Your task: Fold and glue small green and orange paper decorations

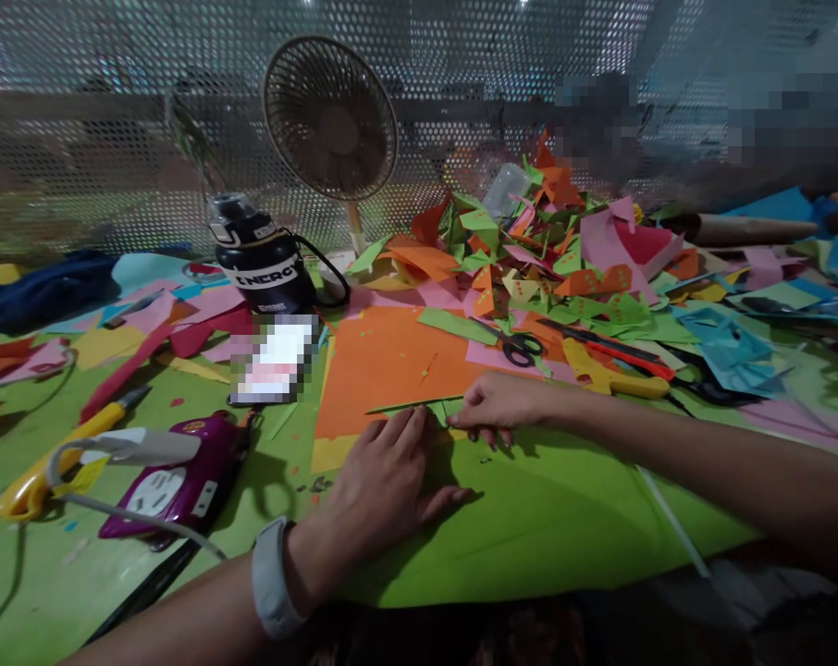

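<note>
In the head view, a thin green paper strip (398, 405) lies across the lower edge of an orange paper sheet (384, 356). My left hand (384, 472) rests palm down with its fingertips on the strip and its thumb stretched apart. To the right, my right hand (492, 405) has its thumb and finger pinched on a small green paper piece (441, 413) beside the strip. The pinched end is partly hidden by the fingers. Yellow paper (332, 453) shows under the orange sheet. A grey band (273, 578) is on my left wrist.
Scissors (522, 348) and a yellow glue gun (610, 375) lie beyond my right hand. Paper scraps (516, 250) pile up behind, near a fan (332, 120). Left are a black bottle (266, 273), a phone (277, 361), a purple power strip (176, 481) and a second glue gun (58, 458).
</note>
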A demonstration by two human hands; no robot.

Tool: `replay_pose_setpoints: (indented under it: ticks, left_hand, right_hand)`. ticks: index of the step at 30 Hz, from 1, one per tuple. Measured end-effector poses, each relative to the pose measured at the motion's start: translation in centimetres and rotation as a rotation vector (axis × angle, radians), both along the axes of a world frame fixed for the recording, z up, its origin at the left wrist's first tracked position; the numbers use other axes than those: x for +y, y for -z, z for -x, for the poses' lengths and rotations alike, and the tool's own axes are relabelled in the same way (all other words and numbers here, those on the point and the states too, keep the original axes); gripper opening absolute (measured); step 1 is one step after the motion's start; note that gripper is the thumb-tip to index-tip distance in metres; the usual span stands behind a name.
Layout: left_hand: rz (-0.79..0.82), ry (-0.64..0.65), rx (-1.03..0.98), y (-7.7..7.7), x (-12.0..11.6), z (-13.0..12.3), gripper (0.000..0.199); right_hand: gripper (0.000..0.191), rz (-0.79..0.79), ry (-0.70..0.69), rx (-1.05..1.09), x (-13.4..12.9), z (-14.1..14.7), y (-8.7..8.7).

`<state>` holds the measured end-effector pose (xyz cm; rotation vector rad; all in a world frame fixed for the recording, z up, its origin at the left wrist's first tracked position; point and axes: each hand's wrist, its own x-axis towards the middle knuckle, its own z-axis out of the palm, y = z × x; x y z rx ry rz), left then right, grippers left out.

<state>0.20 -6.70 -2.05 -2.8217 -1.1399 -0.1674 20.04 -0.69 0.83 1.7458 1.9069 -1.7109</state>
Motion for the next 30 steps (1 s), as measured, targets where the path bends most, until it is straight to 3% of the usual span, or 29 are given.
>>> replay_pose_setpoints:
  ticks: [5, 17, 22, 25, 28, 30]
  left_hand:
    - [0.039, -0.017, -0.005, -0.1, 0.0, 0.0, 0.077]
    - [0.055, -0.011, 0.024, -0.2, 0.2, 0.1, 0.077]
    - [0.039, -0.004, 0.052, -0.4, 0.1, 1.6, 0.07]
    - [0.046, -0.011, 0.02, -1.5, 0.2, 2.7, 0.063]
    - [0.125, -0.107, -0.076, -3.0, 0.9, 2.6, 0.046]
    - [0.327, -0.281, -0.183, -3.8, 1.7, 1.7, 0.045]
  right_hand:
    - [0.042, 0.048, -0.005, 0.014, 0.5, 0.2, 0.7]
    - [0.033, 0.063, 0.016, 0.082, 0.5, -0.1, 1.0]
    - [0.033, 0.064, 0.045, 0.077, 0.4, 0.1, 0.7]
    - [0.033, 0.062, 0.03, 0.076, 0.5, 0.0, 0.8]
    - [0.032, 0.059, 0.017, 0.085, 0.7, -0.1, 0.9]
    - [0.033, 0.047, 0.019, 0.079, 0.6, -0.1, 0.9]
